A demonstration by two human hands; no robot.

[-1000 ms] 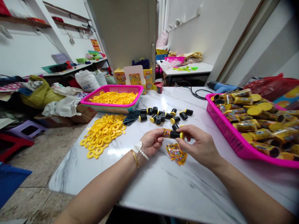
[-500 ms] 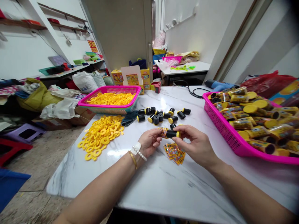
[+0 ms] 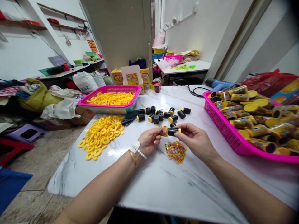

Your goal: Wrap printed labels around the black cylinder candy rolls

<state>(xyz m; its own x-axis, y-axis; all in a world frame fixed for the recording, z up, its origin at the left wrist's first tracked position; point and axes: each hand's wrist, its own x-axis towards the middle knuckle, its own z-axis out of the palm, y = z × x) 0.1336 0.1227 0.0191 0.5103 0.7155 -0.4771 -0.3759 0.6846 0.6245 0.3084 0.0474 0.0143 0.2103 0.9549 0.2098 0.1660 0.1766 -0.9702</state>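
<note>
My right hand [image 3: 195,140] pinches a small black tube with a yellow end [image 3: 173,131] above the white marble table [image 3: 163,180]. My left hand [image 3: 149,140] grips a colourful printed label [image 3: 164,131] that sits over the tube's left end. Just below the hands lies a small stack of the same printed labels [image 3: 175,151]. Several loose black and yellow tubes [image 3: 163,114] lie on the table beyond the hands.
A pink basket [image 3: 224,130] at the right holds several labelled tubes with yellow caps. A heap of yellow rings [image 3: 102,134] lies at the left, with a second pink basket of rings [image 3: 111,100] behind it. A blue heat gun [image 3: 218,84] and cable lie at the back.
The label has slid leftwards along the tube, which shows more black now. Both hands have risen slightly and stay on the tube and label.
</note>
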